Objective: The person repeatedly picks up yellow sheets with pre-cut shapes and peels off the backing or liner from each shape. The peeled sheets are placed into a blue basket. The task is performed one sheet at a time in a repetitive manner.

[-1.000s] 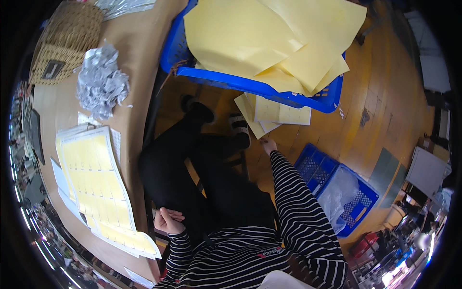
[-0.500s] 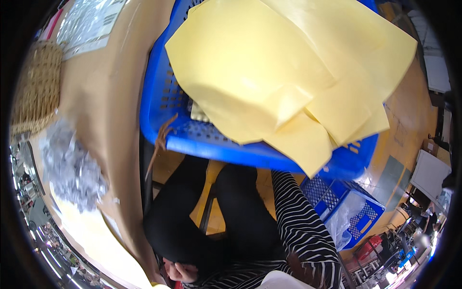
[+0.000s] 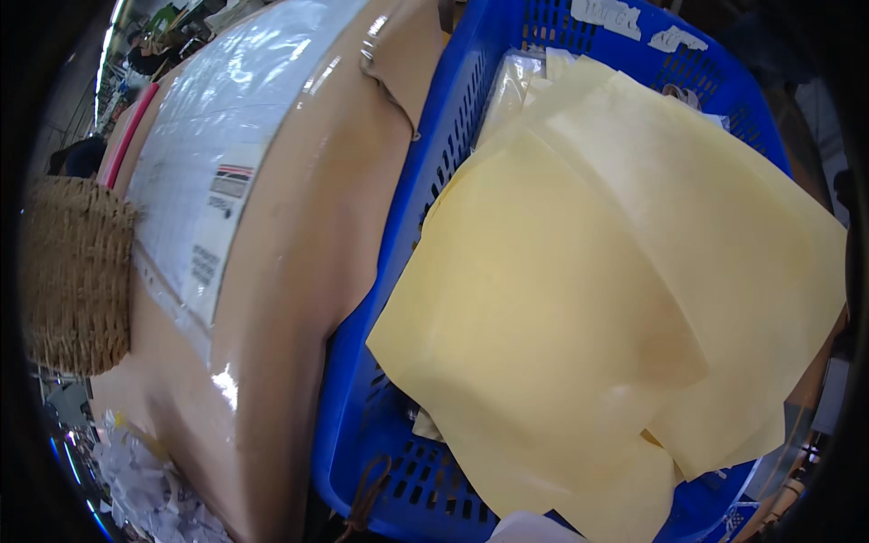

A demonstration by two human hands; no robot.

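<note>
Neither of my hands shows now. Large, pale yellow sheets (image 3: 552, 299) lie loosely stacked across a blue plastic basket (image 3: 348, 425) with slotted walls, their corners reaching over its near and right sides. Under the far left corner of the sheets, a clear plastic-wrapped item (image 3: 509, 95) peeks out. Most of the basket's contents are hidden beneath the sheets. A brown cord (image 3: 369, 489) hangs at the basket's near left corner.
Left of the basket runs a tan-covered table (image 3: 290, 308). On it are a clear plastic sleeve (image 3: 244, 100) over papers, a woven basket (image 3: 77, 281), a pink-red strip (image 3: 133, 136) and a heap of whitish scraps (image 3: 149, 489).
The view has swung up and left, so the basket and sheets appear lower and farther right. My left hand, striped right sleeve and legs have left the picture, as has the lower blue crate.
</note>
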